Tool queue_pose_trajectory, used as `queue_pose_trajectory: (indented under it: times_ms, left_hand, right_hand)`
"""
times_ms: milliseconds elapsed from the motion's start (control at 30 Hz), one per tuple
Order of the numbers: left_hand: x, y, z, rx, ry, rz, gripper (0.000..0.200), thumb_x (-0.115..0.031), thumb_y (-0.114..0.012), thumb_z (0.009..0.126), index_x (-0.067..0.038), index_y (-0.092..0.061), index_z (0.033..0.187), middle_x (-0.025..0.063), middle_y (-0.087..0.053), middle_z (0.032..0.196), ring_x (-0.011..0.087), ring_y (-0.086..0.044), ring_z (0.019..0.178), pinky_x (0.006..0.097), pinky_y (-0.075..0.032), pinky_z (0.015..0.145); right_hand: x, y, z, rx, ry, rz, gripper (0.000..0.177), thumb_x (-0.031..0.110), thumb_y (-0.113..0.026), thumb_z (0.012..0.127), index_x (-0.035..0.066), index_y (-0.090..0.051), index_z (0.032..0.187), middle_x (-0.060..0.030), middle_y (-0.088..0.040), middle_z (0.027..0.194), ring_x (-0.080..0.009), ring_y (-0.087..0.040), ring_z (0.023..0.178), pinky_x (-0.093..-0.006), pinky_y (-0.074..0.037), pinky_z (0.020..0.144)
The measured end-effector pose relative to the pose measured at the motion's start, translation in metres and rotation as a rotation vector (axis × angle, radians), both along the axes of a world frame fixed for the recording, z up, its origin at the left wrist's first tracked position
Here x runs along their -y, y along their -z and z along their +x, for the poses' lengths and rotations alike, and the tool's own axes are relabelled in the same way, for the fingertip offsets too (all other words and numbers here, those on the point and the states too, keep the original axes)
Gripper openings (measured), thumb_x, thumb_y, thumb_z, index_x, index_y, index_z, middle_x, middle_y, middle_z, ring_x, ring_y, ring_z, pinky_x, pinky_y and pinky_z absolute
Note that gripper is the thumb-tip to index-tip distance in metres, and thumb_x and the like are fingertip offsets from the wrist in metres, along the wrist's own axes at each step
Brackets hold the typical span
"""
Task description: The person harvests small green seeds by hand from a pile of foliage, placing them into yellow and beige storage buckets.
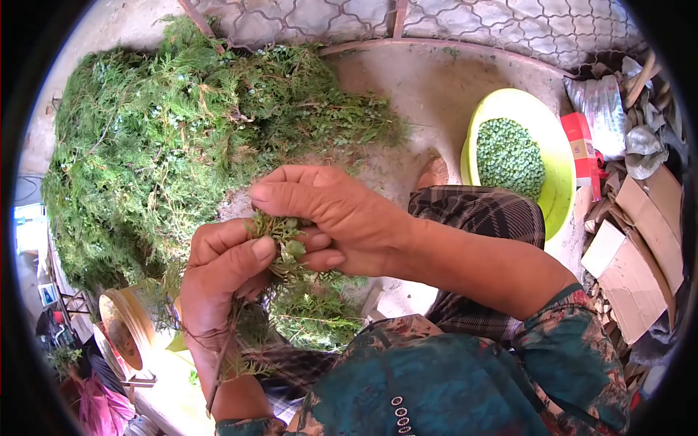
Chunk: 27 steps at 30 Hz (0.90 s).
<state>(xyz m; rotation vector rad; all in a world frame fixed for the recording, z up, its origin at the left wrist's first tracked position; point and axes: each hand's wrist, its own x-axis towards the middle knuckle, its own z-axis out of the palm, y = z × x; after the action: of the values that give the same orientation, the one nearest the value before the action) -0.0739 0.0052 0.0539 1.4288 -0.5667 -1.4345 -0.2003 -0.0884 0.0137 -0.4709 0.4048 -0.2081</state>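
My left hand [225, 272] is closed around an evergreen sprig [280, 231] with flat, scaly leaves; its thumb presses on the stem side. Several small green cones grow on the sprig, and one plump cone [294, 248] shows between my hands. A thin woody stem [222, 360] hangs down along my left forearm. My right hand [331, 211] is closed at the sprig's upper end, thumb and forefinger pinched together, the other fingers curled beneath the leaves. What lies right under the right thumb is hidden.
A large heap of cut evergreen branches [160, 145] lies at the left. To the right stands a yellow-green basin [558, 174] holding many green cones [509, 156]. Cardboard [632, 291] and a red box [579, 149] are at far right, wire mesh fencing [480, 25] behind. A yellow bucket [138, 320] is lower left.
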Motion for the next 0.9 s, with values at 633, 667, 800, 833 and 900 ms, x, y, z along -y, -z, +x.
queue_pose_trajectory:
  times_ms: [633,667,800,833,900]
  left_hand:
    - [0.002,0.012,0.009,0.189,-0.254,-0.015,0.013,-0.012,-0.059,0.08,-0.005,-0.052,0.072,-0.0059,-0.037,0.049,0.0028,-0.028,0.039,0.0186,-0.025,0.04]
    - [0.003,0.012,0.01,0.219,-0.203,-0.014,0.018,-0.014,-0.059,0.081,-0.007,-0.051,0.066,-0.0054,-0.035,0.046,0.0037,-0.029,0.04,0.0193,-0.029,0.043]
    - [0.0,0.026,0.041,-0.269,-0.208,-0.186,0.021,-0.018,-0.053,0.086,-0.007,-0.052,0.068,-0.0071,-0.027,0.044,0.0062,-0.027,0.038,0.0242,-0.038,0.049]
    - [-0.004,0.03,0.052,-0.459,-0.206,-0.237,0.019,-0.017,-0.049,0.088,-0.003,-0.052,0.074,-0.0064,-0.027,0.045,0.0073,-0.028,0.039,0.0295,-0.043,0.057]
    - [-0.002,0.032,0.057,-0.586,-0.215,-0.28,0.018,-0.016,-0.047,0.089,-0.002,-0.052,0.079,-0.0059,-0.028,0.047,0.0076,-0.029,0.04,0.0314,-0.044,0.061]
  right_hand:
    - [0.005,0.012,-0.003,0.01,-0.083,-0.154,0.031,0.034,-0.059,0.085,0.004,-0.052,0.085,-0.0025,-0.051,0.065,-0.0073,-0.049,0.047,-0.0198,-0.038,0.032]
    - [0.005,0.014,-0.004,0.012,-0.127,-0.29,0.033,0.037,-0.059,0.085,0.005,-0.05,0.083,-0.0012,-0.049,0.064,-0.0057,-0.046,0.043,-0.0178,-0.035,0.03]
    - [0.049,-0.001,-0.015,0.062,0.162,-0.083,0.018,0.021,-0.052,0.086,0.005,-0.049,0.079,-0.001,-0.048,0.063,-0.0045,-0.037,0.041,-0.0173,-0.027,0.032]
    - [0.065,-0.006,-0.025,0.138,0.242,-0.039,0.014,0.017,-0.049,0.086,0.005,-0.048,0.08,-0.0018,-0.048,0.065,-0.0058,-0.037,0.044,-0.017,-0.026,0.033]
    - [0.079,-0.014,-0.041,0.215,0.255,-0.04,0.013,0.017,-0.048,0.087,0.004,-0.049,0.083,-0.0049,-0.05,0.07,-0.0075,-0.039,0.045,-0.0189,-0.029,0.034]
